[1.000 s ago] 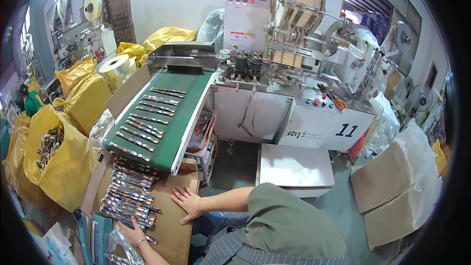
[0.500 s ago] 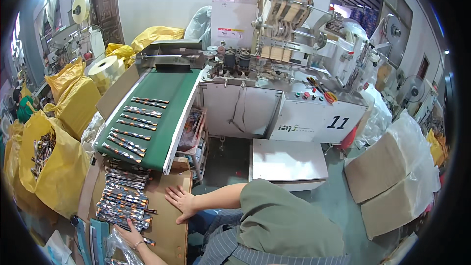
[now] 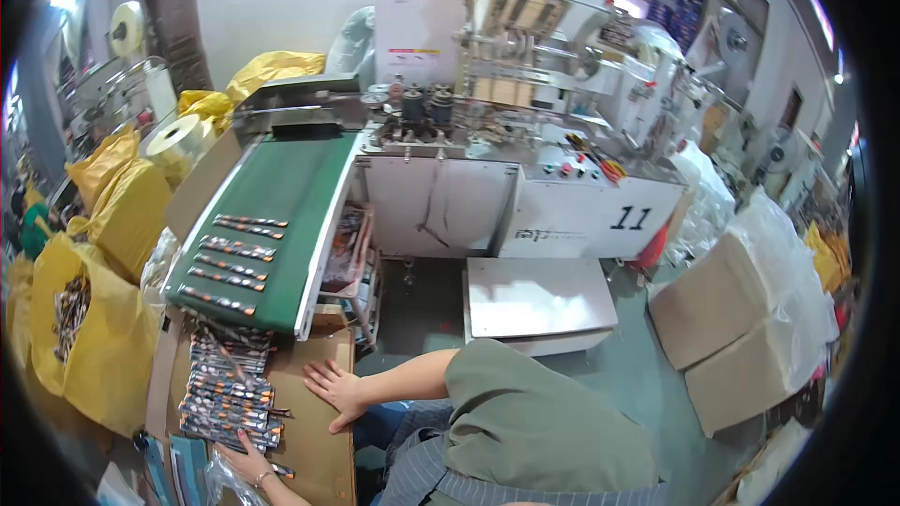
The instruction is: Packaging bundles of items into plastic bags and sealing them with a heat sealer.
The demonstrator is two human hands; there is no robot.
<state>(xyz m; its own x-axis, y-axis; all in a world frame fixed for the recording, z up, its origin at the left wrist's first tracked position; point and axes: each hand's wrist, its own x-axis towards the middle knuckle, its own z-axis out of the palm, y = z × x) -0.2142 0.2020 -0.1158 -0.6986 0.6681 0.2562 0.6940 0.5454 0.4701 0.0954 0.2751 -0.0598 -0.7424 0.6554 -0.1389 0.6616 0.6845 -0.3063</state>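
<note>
Slim, dark patterned stick packets (image 3: 225, 389) lie in an overlapping row on a cardboard sheet (image 3: 314, 450) at the lower left. My left hand (image 3: 246, 459) rests against the near end of that row, thumb and fingers apart; its palm side is hidden. To the right, my right hand (image 3: 336, 394) lies flat on the bare cardboard with fingers spread, holding nothing. Beyond the row slopes a green conveyor belt (image 3: 291, 183), carrying several more packets (image 3: 236, 248) crosswise. One blurred packet lies slantwise over the far part of the row.
Yellow sacks (image 3: 117, 356) crowd the left side, one holding loose packets. A white packing machine (image 3: 591, 215) stands behind the belt. On the floor sits a white metal box (image 3: 539, 295). A large cardboard carton (image 3: 717, 337) with clear plastic stands at the right.
The packets on the belt have moved nearer, and some have dropped off its near end onto the row. My hands stay in place; the whole view has shifted slightly.
</note>
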